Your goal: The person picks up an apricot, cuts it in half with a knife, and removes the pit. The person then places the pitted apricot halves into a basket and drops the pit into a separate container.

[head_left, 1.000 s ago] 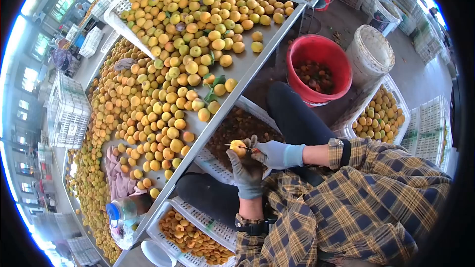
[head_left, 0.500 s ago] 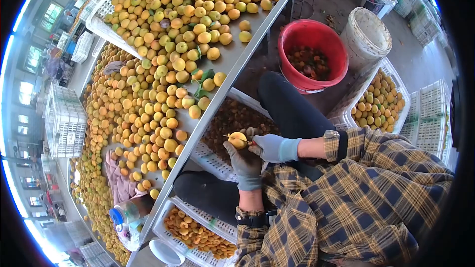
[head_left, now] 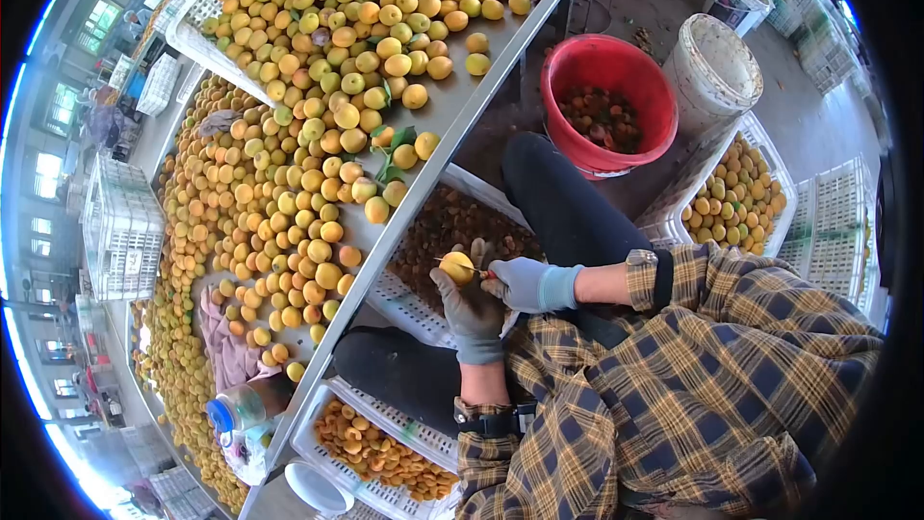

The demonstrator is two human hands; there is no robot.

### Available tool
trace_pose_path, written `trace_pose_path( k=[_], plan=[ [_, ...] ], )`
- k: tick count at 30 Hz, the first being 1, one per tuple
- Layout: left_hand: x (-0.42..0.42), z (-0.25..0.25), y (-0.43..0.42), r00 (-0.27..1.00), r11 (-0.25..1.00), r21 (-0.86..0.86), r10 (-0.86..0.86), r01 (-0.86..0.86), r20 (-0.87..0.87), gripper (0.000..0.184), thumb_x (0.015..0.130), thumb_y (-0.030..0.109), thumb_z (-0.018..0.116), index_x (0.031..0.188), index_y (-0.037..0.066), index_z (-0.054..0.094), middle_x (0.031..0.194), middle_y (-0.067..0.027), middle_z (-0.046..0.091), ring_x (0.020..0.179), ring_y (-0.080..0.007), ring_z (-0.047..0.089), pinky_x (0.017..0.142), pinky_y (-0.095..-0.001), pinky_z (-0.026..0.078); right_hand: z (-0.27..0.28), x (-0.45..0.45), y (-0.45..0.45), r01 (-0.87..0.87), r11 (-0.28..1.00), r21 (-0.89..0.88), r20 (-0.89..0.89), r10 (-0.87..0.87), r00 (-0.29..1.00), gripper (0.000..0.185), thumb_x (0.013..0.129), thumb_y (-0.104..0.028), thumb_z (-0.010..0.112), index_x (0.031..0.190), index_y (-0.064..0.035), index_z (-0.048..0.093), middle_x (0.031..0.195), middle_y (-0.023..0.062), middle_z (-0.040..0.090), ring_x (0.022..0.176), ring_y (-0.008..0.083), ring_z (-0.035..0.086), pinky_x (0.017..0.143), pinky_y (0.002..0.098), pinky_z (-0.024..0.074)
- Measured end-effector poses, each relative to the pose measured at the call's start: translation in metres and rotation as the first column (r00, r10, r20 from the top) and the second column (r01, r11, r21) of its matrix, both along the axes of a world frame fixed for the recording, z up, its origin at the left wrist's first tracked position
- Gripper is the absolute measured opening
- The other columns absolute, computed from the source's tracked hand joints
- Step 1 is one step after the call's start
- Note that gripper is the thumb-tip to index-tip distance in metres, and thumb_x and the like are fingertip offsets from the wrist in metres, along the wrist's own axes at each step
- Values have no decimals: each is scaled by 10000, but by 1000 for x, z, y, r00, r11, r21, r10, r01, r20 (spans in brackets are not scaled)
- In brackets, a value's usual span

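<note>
My left hand (head_left: 472,313), in a grey, stained glove, is closed around a yellow apricot (head_left: 456,269) above a crate of dark pits and scraps (head_left: 445,231). My right hand (head_left: 529,285), in a grey-blue glove, grips a small knife by its red handle (head_left: 488,274). The thin blade lies against the apricot, and its tip shows past the fruit's far side. Whether the blade is inside the flesh I cannot tell. Below my left arm stands a white crate of pitted apricot halves (head_left: 380,448).
Heaped apricots (head_left: 289,193) cover a metal-edged table (head_left: 452,149) at left. A lidded bottle (head_left: 241,409) and a pink cloth (head_left: 226,342) lie there. A red tub (head_left: 650,87), a white bucket (head_left: 712,67) and a crate of apricots (head_left: 733,197) stand beyond my knee.
Both hands have shifted slightly up and left with the apricot and knife. The fruit looks turned a little in my left hand. The view has moved slightly.
</note>
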State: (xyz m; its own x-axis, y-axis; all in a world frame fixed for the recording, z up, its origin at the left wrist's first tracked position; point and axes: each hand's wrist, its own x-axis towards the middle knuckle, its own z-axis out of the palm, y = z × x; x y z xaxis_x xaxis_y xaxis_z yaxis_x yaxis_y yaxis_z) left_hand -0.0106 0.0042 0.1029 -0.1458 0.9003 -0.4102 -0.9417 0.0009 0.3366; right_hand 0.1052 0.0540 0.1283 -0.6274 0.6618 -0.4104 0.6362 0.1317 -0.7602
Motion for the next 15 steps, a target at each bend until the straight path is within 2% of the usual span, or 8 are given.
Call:
trace_pose_path(
  k=[1,3,4,7,9,10,13,15],
  plan=[
    [-3,-4,1,1000,1000,6,0,0,-1,492,919,495,455,1153,70,535,1087,-125,601,1080,-318,527,968,-422,396,1,-1,5,0,1000,6,-1,0,1000,386,936,-353,454,963,12,574,890,251,617,873,414,592,749,449,449],
    [-11,-17,-3,1000,999,46,8,-8,2,448,915,464,494,1124,72,548,1110,-110,603,1062,-275,542,945,-396,409,2,-4,14,-39,990,-132,17,41,999,361,929,-349,477,949,2,556,835,248,618,853,422,588,706,455,447],
    [-14,-19,-4,1000,999,46,14,-14,1,448,915,464,494,1124,72,548,1110,-110,603,1062,-275,542,945,-396,409,3,-5,21,-111,991,-73,-2,111,994,366,925,-357,484,938,-1,570,861,250,617,855,423,586,705,452,448],
    [-18,-19,-5,990,998,58,-30,38,-134,421,915,439,511,1109,68,553,1076,-103,613,1052,-260,546,931,-402,418,15,-2,15,-71,997,-43,13,72,997,391,931,-367,462,927,9,571,881,238,623,871,415,591,739,445,450],
    [-16,-21,-3,997,989,141,27,-37,71,434,912,435,521,1075,36,571,1052,-103,614,1007,-248,556,922,-399,428,20,4,1,-35,999,-25,29,36,999,385,935,-346,453,959,28,542,875,254,615,865,424,586,733,457,445],
    [-12,-19,-3,997,989,142,26,-36,72,434,912,435,521,1075,36,571,1052,-103,614,1007,-248,556,922,-399,428,14,5,-3,-21,999,-34,22,22,1000,383,936,-343,452,960,29,540,876,258,614,865,426,585,732,459,445],
    [4,-15,-3,1000,996,84,-17,15,26,404,916,431,519,1052,55,578,1023,-92,614,962,-221,561,888,-370,445,-8,1,-2,19,1000,-20,-1,-19,1000,379,937,-338,450,958,29,543,885,259,615,872,428,584,733,458,445],
    [10,-15,-1,999,995,-88,43,-43,4,393,917,431,522,1037,61,576,1001,-86,612,948,-204,562,867,-340,452,-17,-2,-1,50,999,9,-21,-50,999,377,938,-335,449,955,28,547,892,257,617,879,428,583,736,455,446]
  ],
)
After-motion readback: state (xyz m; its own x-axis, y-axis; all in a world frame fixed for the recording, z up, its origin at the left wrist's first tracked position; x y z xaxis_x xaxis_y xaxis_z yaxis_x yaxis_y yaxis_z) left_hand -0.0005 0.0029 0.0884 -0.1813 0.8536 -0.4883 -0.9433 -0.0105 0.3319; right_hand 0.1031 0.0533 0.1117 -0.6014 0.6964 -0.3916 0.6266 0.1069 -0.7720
